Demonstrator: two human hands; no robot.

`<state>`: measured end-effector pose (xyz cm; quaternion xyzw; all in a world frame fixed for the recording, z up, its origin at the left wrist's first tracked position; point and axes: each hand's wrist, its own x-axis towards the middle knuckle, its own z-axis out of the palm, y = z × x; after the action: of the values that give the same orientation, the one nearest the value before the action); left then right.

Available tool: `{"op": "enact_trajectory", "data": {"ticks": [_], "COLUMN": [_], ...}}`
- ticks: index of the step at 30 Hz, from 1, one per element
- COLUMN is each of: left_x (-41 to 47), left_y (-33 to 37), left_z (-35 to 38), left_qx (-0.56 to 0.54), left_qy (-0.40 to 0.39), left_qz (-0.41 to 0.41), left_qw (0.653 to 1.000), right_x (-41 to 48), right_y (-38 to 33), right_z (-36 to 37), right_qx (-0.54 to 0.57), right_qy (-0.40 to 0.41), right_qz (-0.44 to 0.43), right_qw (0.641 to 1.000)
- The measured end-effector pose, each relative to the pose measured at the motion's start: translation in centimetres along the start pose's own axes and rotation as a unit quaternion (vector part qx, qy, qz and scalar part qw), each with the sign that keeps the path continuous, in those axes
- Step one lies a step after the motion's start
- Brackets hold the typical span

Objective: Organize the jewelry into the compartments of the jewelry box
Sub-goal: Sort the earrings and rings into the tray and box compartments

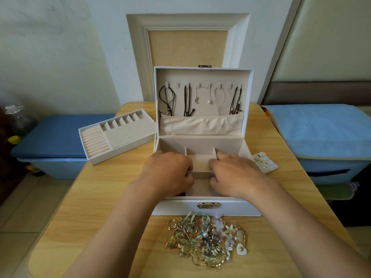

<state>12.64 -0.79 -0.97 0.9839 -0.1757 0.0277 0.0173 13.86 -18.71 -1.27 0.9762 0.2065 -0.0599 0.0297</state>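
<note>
Left hand (168,173) and right hand (232,173) each pinch one end of the beige cross divider (201,173) inside the open jewelry box (174,207). The tangled jewelry pile (206,239) lies on the wooden table (112,197) just in front of the box, and the removable ring tray (118,135) sits to its left.

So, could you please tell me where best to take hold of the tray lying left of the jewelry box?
Take the tray by its raised outer walls, one hand at each short end, coming from above. It lies flat and open-topped on the table, and the walls are its only firm edges.
</note>
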Motion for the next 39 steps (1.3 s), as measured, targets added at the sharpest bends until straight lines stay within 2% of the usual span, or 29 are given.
{"op": "enact_trajectory", "data": {"ticks": [11,18,26,33,35,39], "left_x": [0.0,0.0,-0.1,0.1,0.2,0.6], "left_y": [0.0,0.0,-0.2,-0.3,-0.4,-0.3], "left_z": [0.1,-0.1,0.2,0.2,0.1,-0.3], "left_qx": [-0.007,-0.072,-0.038,-0.051,-0.061,-0.083], "left_qy": [0.003,0.053,0.031,0.025,0.020,0.007], "left_qz": [0.006,-0.015,-0.016,-0.022,-0.026,-0.031], "left_qw": [1.000,0.996,0.999,0.998,0.998,0.996], "right_x": [-0.1,-0.3,-0.6,-0.7,-0.9,-1.7], "right_y": [-0.1,0.0,0.5,0.6,0.9,3.4], "right_z": [-0.2,-0.7,-0.7,-0.6,-0.9,-1.9], "right_qx": [0.010,0.055,0.061,0.059,0.086,0.180], "right_qy": [-0.010,0.067,0.068,0.060,0.084,0.198], "right_qz": [0.010,-0.005,-0.011,-0.014,-0.009,0.056], "right_qw": [1.000,0.996,0.996,0.996,0.993,0.962]}}
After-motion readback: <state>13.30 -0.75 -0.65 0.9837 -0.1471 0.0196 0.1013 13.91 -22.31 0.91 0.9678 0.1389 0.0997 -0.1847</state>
